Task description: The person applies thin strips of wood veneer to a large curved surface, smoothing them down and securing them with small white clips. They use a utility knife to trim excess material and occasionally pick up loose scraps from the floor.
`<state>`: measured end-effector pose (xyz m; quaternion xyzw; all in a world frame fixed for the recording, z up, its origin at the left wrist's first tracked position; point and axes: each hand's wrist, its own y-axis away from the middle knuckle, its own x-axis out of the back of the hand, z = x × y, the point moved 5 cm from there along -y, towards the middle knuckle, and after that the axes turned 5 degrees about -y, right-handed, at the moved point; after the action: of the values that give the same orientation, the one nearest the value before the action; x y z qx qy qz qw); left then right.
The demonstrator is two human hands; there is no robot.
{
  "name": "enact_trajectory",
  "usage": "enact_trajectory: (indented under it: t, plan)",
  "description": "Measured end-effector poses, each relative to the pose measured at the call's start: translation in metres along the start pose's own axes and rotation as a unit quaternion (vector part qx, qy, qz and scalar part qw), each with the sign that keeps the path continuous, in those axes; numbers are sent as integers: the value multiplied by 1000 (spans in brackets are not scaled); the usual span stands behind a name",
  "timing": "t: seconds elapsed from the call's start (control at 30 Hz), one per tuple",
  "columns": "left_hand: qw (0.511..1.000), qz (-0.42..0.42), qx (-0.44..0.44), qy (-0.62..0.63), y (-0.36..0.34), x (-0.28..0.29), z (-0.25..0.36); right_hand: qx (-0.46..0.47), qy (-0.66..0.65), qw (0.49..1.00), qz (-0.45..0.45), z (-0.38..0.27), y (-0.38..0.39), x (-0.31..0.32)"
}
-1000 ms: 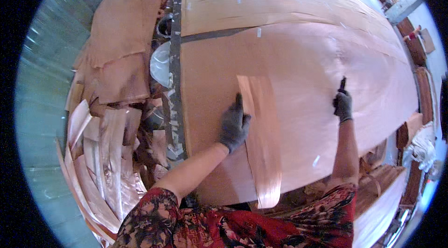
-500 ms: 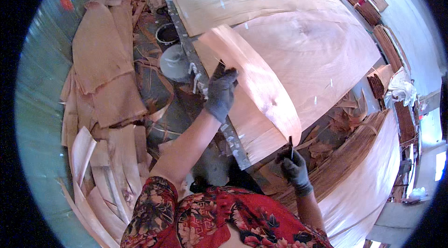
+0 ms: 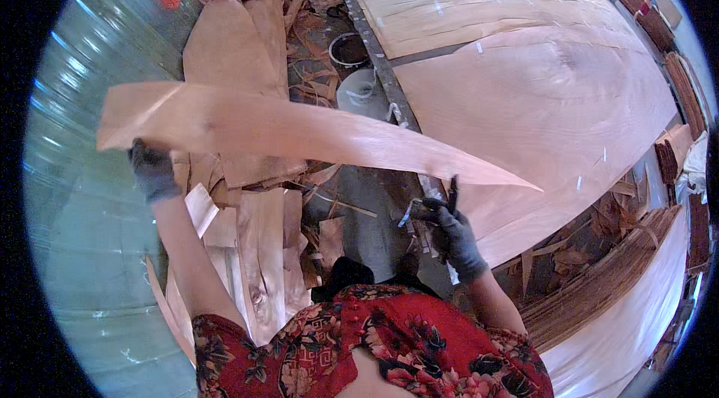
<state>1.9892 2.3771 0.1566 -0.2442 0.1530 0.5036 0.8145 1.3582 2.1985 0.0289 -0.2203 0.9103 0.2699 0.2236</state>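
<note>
A long, thin strip of wood veneer (image 3: 277, 125) stretches through the air from the left side to over the bench. My left hand (image 3: 155, 169), in a dark grey glove, grips its wide left end from below. The strip's pointed right end lies above a broad pinkish veneer sheet (image 3: 539, 106) spread on the bench. Just below that end is my gloved right hand (image 3: 454, 237), closed round a dark slim tool (image 3: 453, 194) that points upward; its exact kind is unclear. Whether the tool touches the strip, I cannot tell.
Veneer offcuts (image 3: 255, 248) are piled at the left beside a corrugated wall (image 3: 97, 226). A whitish bucket (image 3: 363, 91) and a dark-filled bucket (image 3: 349, 49) stand by the bench edge (image 3: 378, 53). A veneer stack (image 3: 599, 293) rises at the right. A person (image 3: 645, 2) is far off.
My left hand has swung far left, carrying the strip off the bench and out over the offcuts. My right hand still holds the tool and sits slightly higher. The whole view has shifted left.
</note>
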Motion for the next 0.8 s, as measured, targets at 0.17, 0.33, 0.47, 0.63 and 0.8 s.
enact_trajectory:
  t: [0.17, 0.33, 0.47, 0.63, 0.8]
  plan:
    - [955, 126, -251, -94, -9, 7, 74, -61, 72, 993, -73, -3, -42, -90]
    - [893, 71, -383, -225, -26, -73, 104, -46, 25, 995, -83, 4, -81, -153]
    - [905, -190, -130, -358, -18, -187, -21, -40, -41, 996, -68, 4, -106, -179]
    - [608, -684, -154, -371, 53, -296, -121, 228, 99, 951, -183, -63, -140, -243]
    - [407, -778, -387, -281, 69, -341, -164, 306, 560, 765, -90, -65, -239, -238]
